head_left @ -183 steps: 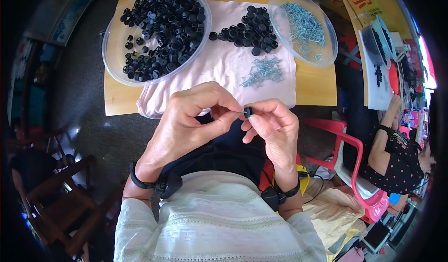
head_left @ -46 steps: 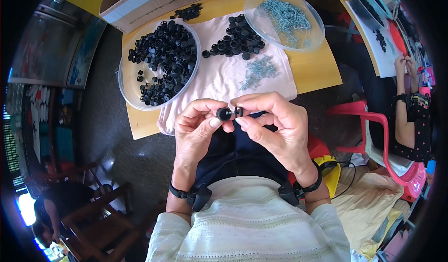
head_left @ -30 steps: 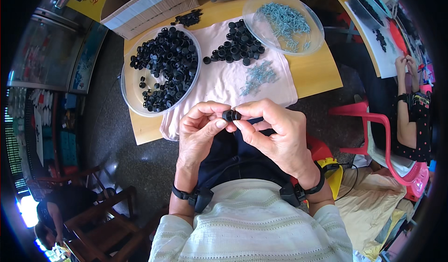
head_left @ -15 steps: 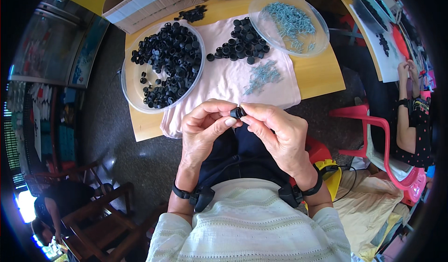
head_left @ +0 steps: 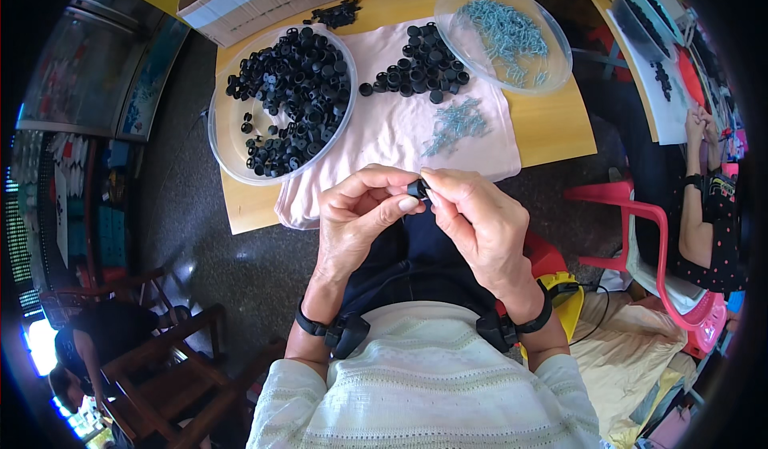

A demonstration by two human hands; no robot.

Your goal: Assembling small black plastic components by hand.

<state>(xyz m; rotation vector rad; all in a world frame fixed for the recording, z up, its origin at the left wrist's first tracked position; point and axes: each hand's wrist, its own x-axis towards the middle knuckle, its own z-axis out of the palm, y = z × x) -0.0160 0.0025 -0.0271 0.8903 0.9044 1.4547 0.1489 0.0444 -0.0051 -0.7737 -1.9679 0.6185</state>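
Note:
Between my two hands, over my lap at the table's near edge, is a small round black plastic cap [head_left: 416, 188]. My left hand [head_left: 364, 209] pinches it between thumb and fingers. From the other side my right hand [head_left: 474, 221] closes thumb and forefinger on its right end; whether a smaller part sits there is hidden. Ahead on a pale pink cloth [head_left: 376, 141] lie a pile of black caps [head_left: 420, 65] and a loose heap of silvery screws [head_left: 458, 125]. A round clear tub of black parts [head_left: 353, 101] stands at left, a clear lid with more screws [head_left: 568, 65] at right.
A cardboard box [head_left: 268, 5] stands at the table's far left, near a small pile of black pieces [head_left: 334, 14]. To the right are a pink plastic chair [head_left: 660, 233] and another person's hands [head_left: 701, 125] at a second table. A wooden chair [head_left: 172, 377] is at lower left.
Both hands have shifted slightly right with the cap, and its black side now faces differently between the fingers. The table and its contents appear slightly higher in view.

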